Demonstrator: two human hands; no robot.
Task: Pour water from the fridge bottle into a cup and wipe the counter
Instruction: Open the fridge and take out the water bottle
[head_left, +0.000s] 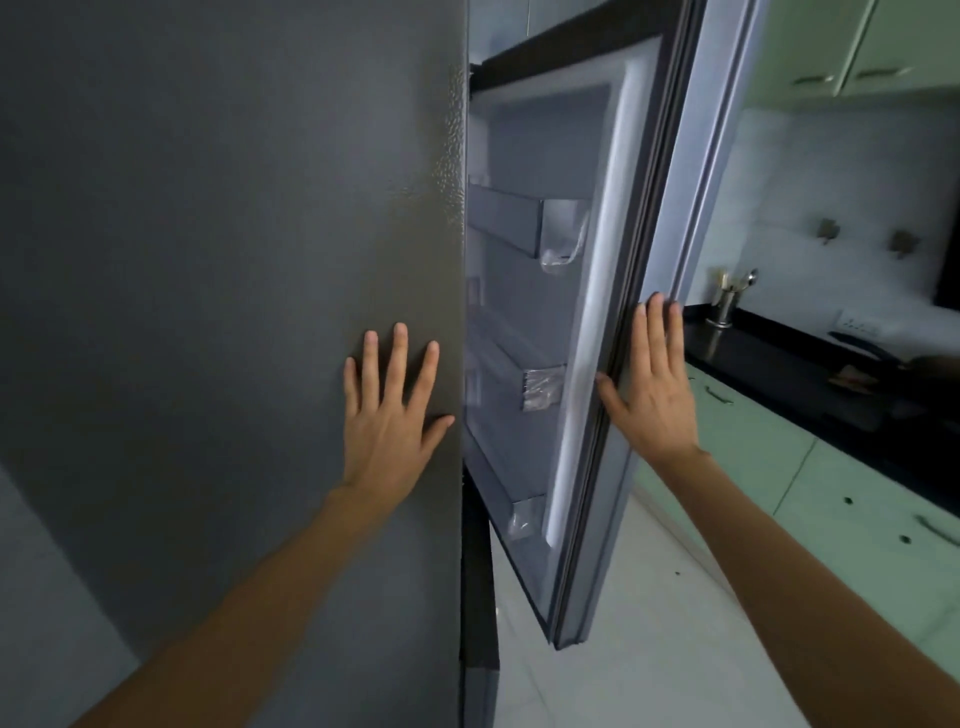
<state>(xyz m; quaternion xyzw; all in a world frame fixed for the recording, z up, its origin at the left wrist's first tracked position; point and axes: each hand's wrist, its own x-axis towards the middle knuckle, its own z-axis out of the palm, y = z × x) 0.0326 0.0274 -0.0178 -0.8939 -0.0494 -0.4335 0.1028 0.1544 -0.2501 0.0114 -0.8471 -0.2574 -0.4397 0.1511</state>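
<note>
Both forearms are the closest thing to the camera, reaching up from the bottom corners. My left hand (390, 410) is flat on the dark grey side of the fridge (234, 260), fingers straight and spread, thumb right by the front edge, holding nothing. My right hand (652, 384) is up against the edge of the fridge door (597, 312), fingers straight and pointing up along the rubber seal, thumb sticking out toward the inner side. So that one's flat too, just pressing on the door, not wrapped around anything.

Door is swung partway open. On its inside I can see a few door shelves (506, 221), and a couple of them have clear plastic wrap on the corners. No bottle shows from this angle; the door shelves look bare and the fridge interior is hidden from me.

Off to the right is a black counter (779, 374) over pale green cabinets (857, 519), with a steel cutlery holder (724, 306) standing on it near the fridge, spoons poking out. White floor tiles (649, 649) below.
</note>
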